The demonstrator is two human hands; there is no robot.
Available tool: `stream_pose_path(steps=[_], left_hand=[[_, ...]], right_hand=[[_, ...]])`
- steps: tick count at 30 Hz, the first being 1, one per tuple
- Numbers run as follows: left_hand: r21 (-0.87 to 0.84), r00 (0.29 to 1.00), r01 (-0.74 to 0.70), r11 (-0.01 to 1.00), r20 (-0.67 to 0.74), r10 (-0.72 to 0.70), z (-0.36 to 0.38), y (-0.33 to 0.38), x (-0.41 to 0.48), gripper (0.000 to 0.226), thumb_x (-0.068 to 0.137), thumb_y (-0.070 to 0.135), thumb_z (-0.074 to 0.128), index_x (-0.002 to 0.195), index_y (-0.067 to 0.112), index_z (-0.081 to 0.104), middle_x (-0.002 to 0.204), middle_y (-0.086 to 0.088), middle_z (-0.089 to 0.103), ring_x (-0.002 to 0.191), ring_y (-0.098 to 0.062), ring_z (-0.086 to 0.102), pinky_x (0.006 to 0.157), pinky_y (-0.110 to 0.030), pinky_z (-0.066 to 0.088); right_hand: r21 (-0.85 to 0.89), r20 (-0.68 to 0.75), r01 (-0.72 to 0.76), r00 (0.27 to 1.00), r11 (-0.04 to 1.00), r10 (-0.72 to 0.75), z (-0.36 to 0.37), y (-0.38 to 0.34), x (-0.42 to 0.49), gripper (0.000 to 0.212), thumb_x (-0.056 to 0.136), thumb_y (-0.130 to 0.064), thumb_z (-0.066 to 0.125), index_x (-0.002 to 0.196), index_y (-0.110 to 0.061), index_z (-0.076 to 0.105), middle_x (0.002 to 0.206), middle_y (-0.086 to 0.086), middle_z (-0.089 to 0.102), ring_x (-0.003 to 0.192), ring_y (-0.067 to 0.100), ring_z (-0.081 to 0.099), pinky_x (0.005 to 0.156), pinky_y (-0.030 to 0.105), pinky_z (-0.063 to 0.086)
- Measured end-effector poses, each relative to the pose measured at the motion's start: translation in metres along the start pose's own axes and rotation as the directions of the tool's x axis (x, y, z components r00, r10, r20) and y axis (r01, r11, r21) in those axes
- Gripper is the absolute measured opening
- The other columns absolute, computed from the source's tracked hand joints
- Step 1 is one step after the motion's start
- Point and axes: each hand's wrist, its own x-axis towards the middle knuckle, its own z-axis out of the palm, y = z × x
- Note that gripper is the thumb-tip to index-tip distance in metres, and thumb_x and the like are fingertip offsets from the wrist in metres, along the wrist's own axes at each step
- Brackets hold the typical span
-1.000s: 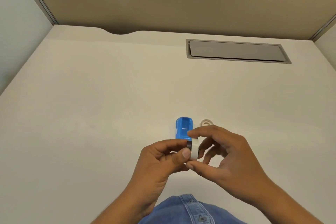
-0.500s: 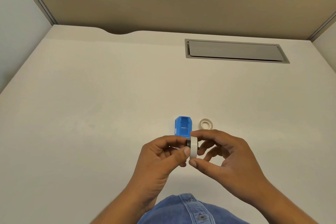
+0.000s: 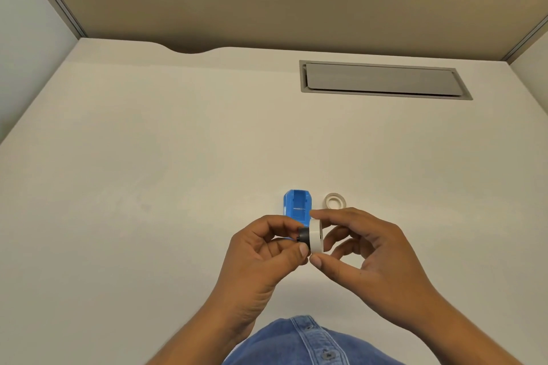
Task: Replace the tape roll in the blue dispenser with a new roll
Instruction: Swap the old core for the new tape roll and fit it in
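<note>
A white tape roll (image 3: 315,236) stands on edge in the air above the desk, pinched at top and bottom by my right hand (image 3: 360,258). A small black hub (image 3: 303,235) sticks out of its left side, held by the fingertips of my left hand (image 3: 261,258). The blue dispenser (image 3: 297,205) lies open on the desk just beyond my hands, its near end hidden by them. A thin, nearly used-up tape ring (image 3: 334,200) lies flat to the right of the dispenser.
The beige desk (image 3: 148,187) has a grey cable hatch (image 3: 382,79) set in at the back right. Partition walls close off the back and both sides. My denim shirt (image 3: 305,341) shows at the bottom edge.
My two hands have drawn slightly apart. The black hub now shows at the left side of the white roll, where before my fingers covered it.
</note>
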Motion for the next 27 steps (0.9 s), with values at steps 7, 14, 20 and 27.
stream_pose_path(steps=[7,14,20,27], left_hand=[[0.017,1.000,0.010,1.000,-0.004,-0.010,0.001,0.002,0.005,0.026,0.077,-0.007,0.070,0.086,0.018,0.072,0.090,-0.011,0.076,0.080,-0.024,0.072,0.071,-0.024,0.055],[0.032,1.000,0.007,0.999,-0.029,-0.006,0.000,0.001,0.009,0.027,0.078,-0.009,0.069,0.089,0.016,0.070,0.088,-0.010,0.076,0.078,-0.025,0.071,0.072,-0.026,0.057],[-0.001,1.000,0.018,1.000,-0.005,-0.018,0.000,-0.001,0.011,0.025,0.069,-0.003,0.076,0.086,0.016,0.072,0.088,-0.010,0.076,0.074,-0.020,0.069,0.073,-0.026,0.057],[-0.007,1.000,0.026,1.000,-0.009,-0.026,-0.001,-0.002,0.010,0.023,0.065,0.006,0.072,0.085,0.018,0.072,0.086,-0.007,0.076,0.073,-0.020,0.069,0.076,-0.029,0.057]], right_hand=[[0.009,0.006,-0.011,1.000,1.000,0.011,0.001,0.003,0.005,0.044,0.072,-0.010,0.082,0.107,-0.032,0.069,0.101,-0.013,0.067,0.083,0.021,0.066,0.065,0.020,0.054],[-0.008,-0.013,-0.015,1.000,1.000,0.015,-0.003,0.006,0.007,0.041,0.071,-0.016,0.080,0.106,-0.034,0.068,0.105,-0.013,0.063,0.083,0.021,0.066,0.065,0.025,0.056],[-0.075,-0.138,-0.054,0.990,0.996,0.043,-0.018,0.015,0.015,0.042,0.068,-0.011,0.083,0.101,-0.030,0.066,0.099,-0.011,0.069,0.077,0.017,0.066,0.063,0.022,0.056],[-0.339,-0.294,-0.225,0.948,0.913,0.125,-0.052,0.072,0.036,0.040,0.067,-0.022,0.084,0.100,-0.031,0.064,0.096,-0.017,0.065,0.074,0.007,0.061,0.059,0.015,0.049]])
